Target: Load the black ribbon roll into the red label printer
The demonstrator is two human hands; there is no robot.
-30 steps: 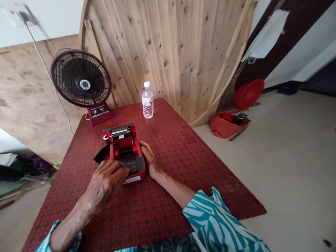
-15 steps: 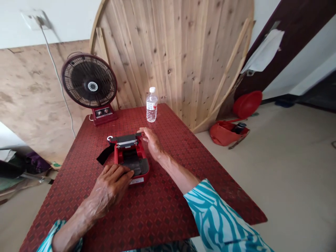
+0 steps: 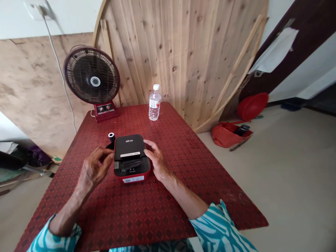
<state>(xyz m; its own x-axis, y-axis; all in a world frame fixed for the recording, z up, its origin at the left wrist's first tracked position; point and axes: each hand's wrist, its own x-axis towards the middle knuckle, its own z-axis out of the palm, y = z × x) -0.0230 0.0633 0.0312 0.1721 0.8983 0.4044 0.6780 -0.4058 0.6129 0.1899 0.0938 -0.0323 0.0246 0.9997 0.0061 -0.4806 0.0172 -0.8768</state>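
Note:
A small red and black label printer [image 3: 130, 144] stands on the table with its lid down. White lettering and a pale strip mark its black top, and a white sticker runs along its front. My right hand [image 3: 156, 161] grips the printer's right side, thumb at the lid edge. At the left edge, my left hand [image 3: 96, 168] has its thumb and forefinger drawn together against the printer. Behind its back left corner is a black roll with a white end [image 3: 111, 135], partly hidden by the printer.
A dark red fan [image 3: 91, 77] stands at the back left of the red patterned table [image 3: 168, 210]. A clear plastic bottle [image 3: 154, 105] is at the back. Behind them leans a round wooden board [image 3: 183, 52]. An orange-red bag [image 3: 223, 136] lies on the floor at right.
The printer's lid has come down from open to closed. My left hand has moved from the printer's front to its left side; my right hand has come nearer along its right side.

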